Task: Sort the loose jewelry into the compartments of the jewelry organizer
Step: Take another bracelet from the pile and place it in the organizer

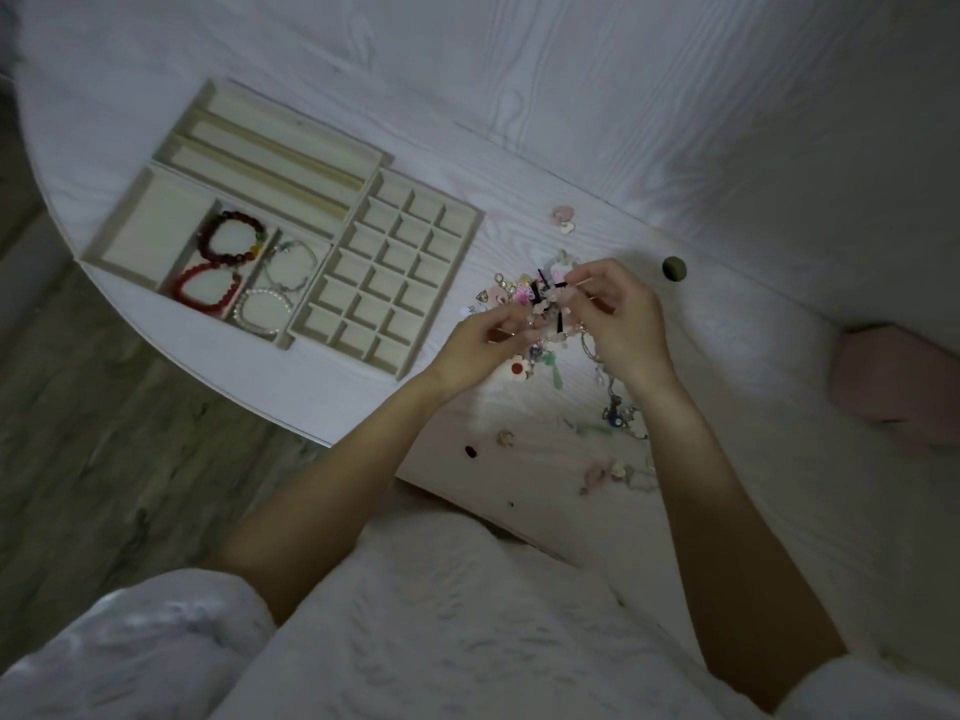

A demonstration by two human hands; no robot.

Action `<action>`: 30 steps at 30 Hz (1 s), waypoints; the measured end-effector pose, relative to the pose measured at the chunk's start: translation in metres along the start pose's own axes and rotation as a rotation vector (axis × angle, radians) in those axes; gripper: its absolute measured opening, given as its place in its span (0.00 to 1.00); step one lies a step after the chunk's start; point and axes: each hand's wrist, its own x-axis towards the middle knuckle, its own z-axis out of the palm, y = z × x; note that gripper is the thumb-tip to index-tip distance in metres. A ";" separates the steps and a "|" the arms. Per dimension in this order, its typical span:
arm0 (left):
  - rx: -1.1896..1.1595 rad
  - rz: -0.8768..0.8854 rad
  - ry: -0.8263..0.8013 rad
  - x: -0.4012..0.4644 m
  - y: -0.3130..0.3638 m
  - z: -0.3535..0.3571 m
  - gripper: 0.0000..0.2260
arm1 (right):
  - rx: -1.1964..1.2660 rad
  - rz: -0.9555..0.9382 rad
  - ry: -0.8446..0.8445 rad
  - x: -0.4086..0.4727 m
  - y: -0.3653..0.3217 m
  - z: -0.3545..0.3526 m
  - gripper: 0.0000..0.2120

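between left hand (pixel 480 345) and right hand (pixel 618 314), pinched tangled jewelry (pixel 545 309)

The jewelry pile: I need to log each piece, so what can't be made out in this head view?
- Tangled jewelry pile: dim and blurred; single pieces cannot be told apart.
- What the left hand and right hand pinch: fingers cover it.
- Pink object: cut off by the right edge.
- Small pieces on the table near the body: too small to identify.

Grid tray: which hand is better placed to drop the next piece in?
Left. The left hand is beside the grid tray; the right hand is farther away, beyond the jewelry pile.
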 end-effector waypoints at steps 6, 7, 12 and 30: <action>0.028 0.019 0.070 -0.005 -0.002 -0.027 0.04 | 0.164 0.082 0.043 -0.004 0.002 0.001 0.05; 0.038 0.028 0.106 -0.007 -0.004 -0.033 0.04 | 0.166 0.078 0.048 -0.005 0.000 0.001 0.05; 0.141 0.034 0.182 -0.012 0.002 -0.058 0.09 | 0.044 -0.061 -0.043 -0.007 -0.022 0.006 0.05; -0.021 -0.107 0.745 -0.074 -0.011 -0.258 0.05 | 0.042 -0.103 -0.568 0.105 -0.126 0.258 0.10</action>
